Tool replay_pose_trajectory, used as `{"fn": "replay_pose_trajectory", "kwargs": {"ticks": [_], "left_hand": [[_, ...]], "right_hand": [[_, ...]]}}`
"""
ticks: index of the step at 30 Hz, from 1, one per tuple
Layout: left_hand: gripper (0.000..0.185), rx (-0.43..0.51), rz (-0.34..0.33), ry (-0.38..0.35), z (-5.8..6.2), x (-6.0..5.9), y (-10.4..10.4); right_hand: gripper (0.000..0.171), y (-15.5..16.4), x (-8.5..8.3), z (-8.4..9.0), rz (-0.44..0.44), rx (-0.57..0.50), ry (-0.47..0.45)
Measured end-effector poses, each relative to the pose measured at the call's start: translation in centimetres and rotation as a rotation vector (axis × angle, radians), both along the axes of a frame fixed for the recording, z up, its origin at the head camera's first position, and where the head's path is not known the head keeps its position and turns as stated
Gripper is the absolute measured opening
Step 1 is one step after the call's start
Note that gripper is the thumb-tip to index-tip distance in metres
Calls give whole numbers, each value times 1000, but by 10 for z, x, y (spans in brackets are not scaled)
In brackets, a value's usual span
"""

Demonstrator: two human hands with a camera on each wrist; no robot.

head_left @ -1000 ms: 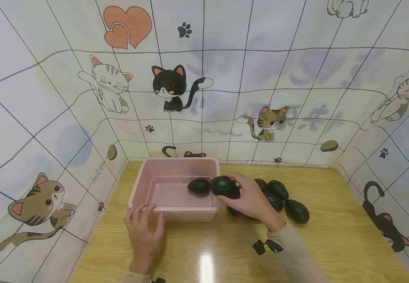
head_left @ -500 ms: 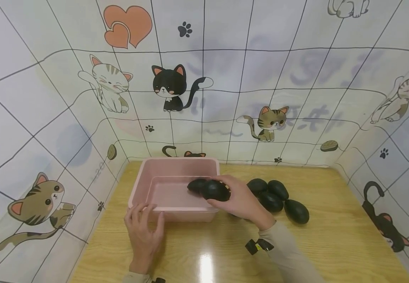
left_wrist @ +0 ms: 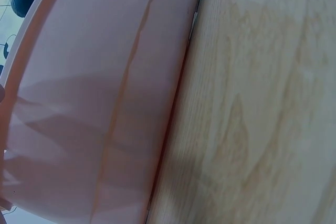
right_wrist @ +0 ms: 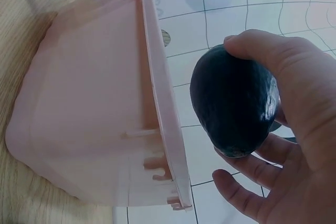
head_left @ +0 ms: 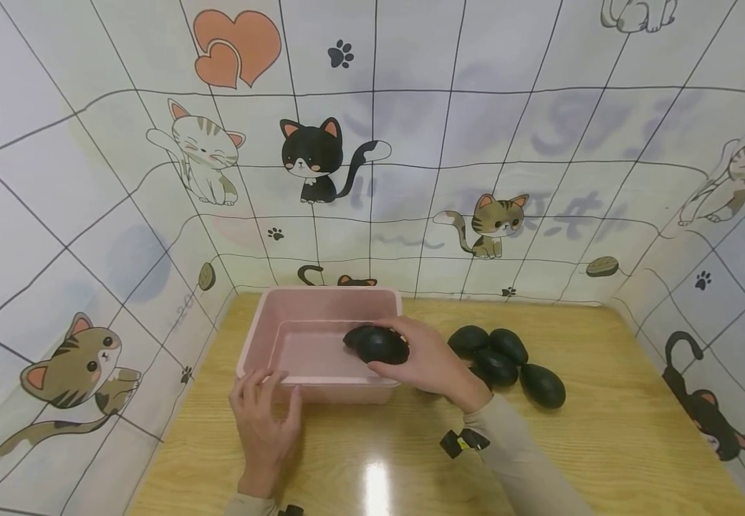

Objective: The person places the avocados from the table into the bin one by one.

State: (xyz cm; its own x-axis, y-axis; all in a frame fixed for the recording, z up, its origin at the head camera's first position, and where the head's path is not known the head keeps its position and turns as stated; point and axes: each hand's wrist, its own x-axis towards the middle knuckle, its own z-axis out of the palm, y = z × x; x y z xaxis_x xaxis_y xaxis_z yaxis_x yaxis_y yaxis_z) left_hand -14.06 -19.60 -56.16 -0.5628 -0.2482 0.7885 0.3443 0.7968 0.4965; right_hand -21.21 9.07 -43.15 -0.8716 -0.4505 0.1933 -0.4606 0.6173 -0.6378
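In the head view, my left hand (head_left: 263,419) grips the near-left rim of a pink plastic bin (head_left: 317,394), fingers over the edge. My right hand (head_left: 433,362) holds a dark green avocado (head_left: 384,346) between thumb and fingers, over the right part of the bin. A second avocado (head_left: 352,336) lies in the bin, partly hidden behind the held one. The right wrist view shows the held avocado (right_wrist: 233,100) above the bin's rim (right_wrist: 165,103), apart from it. The left wrist view shows mostly the bin's outer wall (left_wrist: 79,87).
Several more avocados (head_left: 496,368) lie grouped on the wooden table (head_left: 592,451) right of the bin, some partly hidden by my right hand and forearm. A wall covering (head_left: 411,193) printed with cats and grid lines stands behind and on both sides.
My right hand has moved left with the avocado, from the bin's right rim to over its inside, now covering part of the other avocado. My left hand has stayed on the rim.
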Motion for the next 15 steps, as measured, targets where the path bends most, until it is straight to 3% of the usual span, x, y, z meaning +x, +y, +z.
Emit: {"fn": "replay_pose_trajectory", "kwargs": {"ticks": [15], "left_hand": [[33, 6, 6, -13, 0, 1, 0]], "right_hand": [[72, -12, -5, -3, 64, 50, 12]]}}
